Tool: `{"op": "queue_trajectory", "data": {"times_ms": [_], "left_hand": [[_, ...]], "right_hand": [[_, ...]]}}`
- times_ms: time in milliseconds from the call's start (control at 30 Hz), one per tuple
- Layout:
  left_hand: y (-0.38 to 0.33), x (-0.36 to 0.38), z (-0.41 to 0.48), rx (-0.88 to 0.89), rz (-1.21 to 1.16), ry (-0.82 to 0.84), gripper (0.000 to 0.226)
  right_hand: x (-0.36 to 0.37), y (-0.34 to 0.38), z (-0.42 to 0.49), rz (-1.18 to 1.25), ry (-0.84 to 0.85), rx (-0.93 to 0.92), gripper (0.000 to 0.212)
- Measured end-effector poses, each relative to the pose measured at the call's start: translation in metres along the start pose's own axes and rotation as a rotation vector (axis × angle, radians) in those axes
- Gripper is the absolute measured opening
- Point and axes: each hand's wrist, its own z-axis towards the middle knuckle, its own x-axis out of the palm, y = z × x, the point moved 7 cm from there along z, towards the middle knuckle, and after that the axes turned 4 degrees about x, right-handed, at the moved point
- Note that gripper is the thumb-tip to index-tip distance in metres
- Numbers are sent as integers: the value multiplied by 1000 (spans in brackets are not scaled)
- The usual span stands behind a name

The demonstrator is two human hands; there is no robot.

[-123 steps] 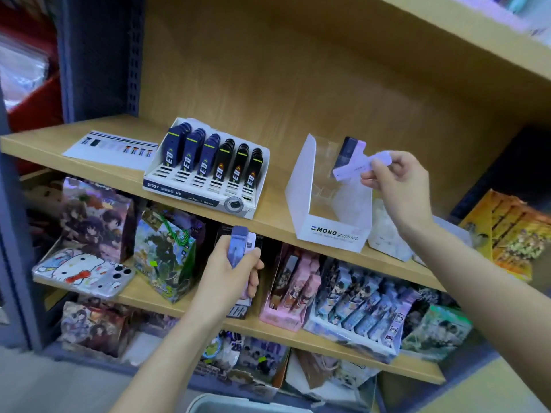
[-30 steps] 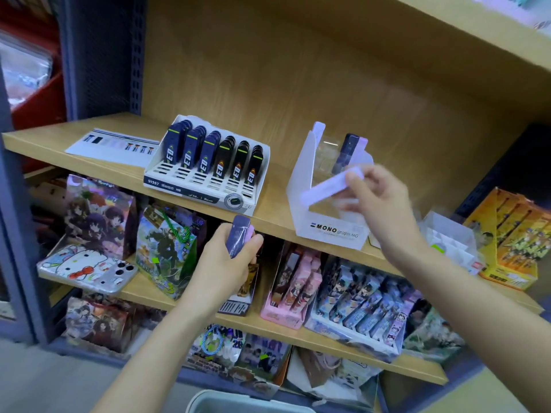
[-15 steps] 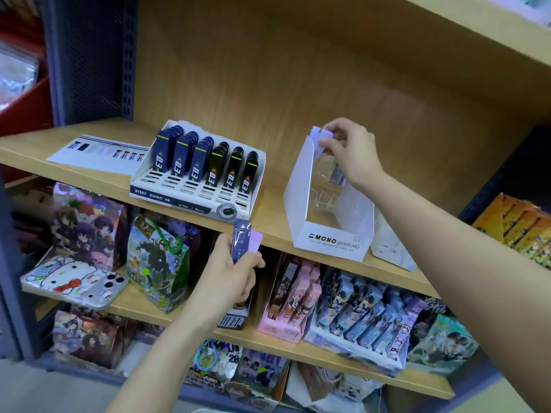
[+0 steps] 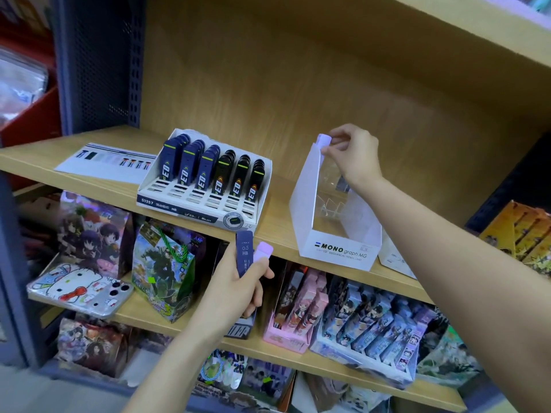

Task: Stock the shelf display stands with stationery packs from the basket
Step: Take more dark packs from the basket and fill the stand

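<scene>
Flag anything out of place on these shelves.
A printed card lies flat and loose on the upper shelf, left of the lead-case tray. Below, a cat-print phone case lies flat, seemingly overhanging its shelf edge.

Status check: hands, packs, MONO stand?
Right hand pinches lilac pack at top of MONO stand. Left hand grips navy pack and second lilac pack. Nothing blocking the stand.

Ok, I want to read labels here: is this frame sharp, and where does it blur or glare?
Head view: print on the white cardboard MONO display stand and the dark blue lead case in the left hand reads clearly; the far-left edge smears; the top-right corner blows out pale violet.
</scene>
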Motion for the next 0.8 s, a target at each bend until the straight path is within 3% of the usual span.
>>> {"op": "queue_trajectory", "data": {"times_ms": [200,333,500,700,800], "left_hand": [[5,-3,-1,-31,33,2,16],[4,-4,-4,-28,29,36,17],[3,-2,-9,-18,43,75,14],[3,-3,-11,-39,122,43,16],[-4,-3,-13,5,145,36,14]], "right_hand": [[-13,32,-60,-27,-162,-247,18],[1,50,-125,47,71,-373,16],[41,42,-184,-23,575,-227,18],[38,32,-195,319,682,99,4],[21,30,-190,544,599,218,4]]}}
